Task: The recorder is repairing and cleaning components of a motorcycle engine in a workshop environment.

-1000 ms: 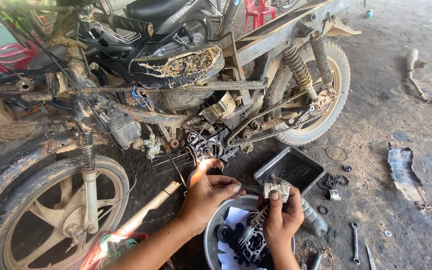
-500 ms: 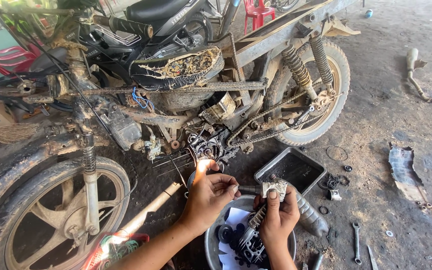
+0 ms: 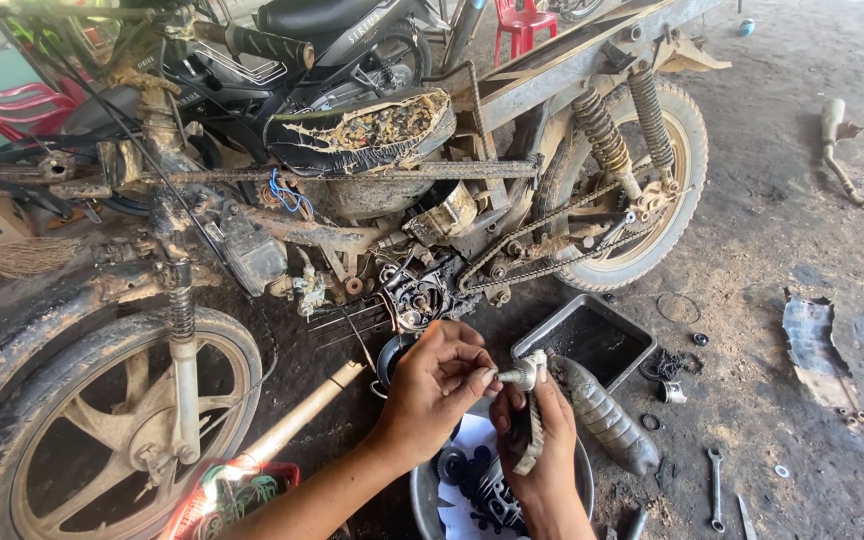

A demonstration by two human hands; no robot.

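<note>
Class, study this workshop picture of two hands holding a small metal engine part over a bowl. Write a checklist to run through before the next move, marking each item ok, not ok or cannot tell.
1. Right hand grips the metal part firmly: ok.
2. Left hand has its fingertips on the part's small end: ok.
3. Metal bowl sits under the hands to catch a drop: ok.
4. Black tray within reach, beside the hands: ok.
5. Wrench lying apart on the ground, clear of the hands: ok.
6. Part free of cracks or wear: cannot tell, too small.
</note>
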